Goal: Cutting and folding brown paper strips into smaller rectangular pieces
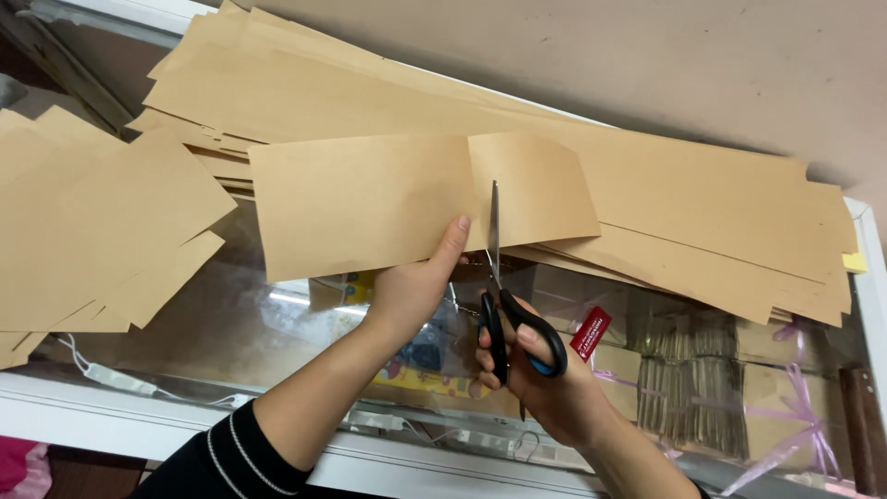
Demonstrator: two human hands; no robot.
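Above the glass tabletop [231, 342], a brown paper sheet [370, 203] is held up by the left hand [411, 286], fingers closed on its lower edge. Just right of that hand, the right hand [536, 370] grips black-handled scissors [504, 314], blades upright in a cut through the sheet. Behind the sheet lies a long paper stack [702, 212]; left of it, loose cut pieces [83, 222].

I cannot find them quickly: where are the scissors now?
In the head view, the scissors are centre-right, in the right hand, their blades cutting up into the brown sheet beside the left hand.
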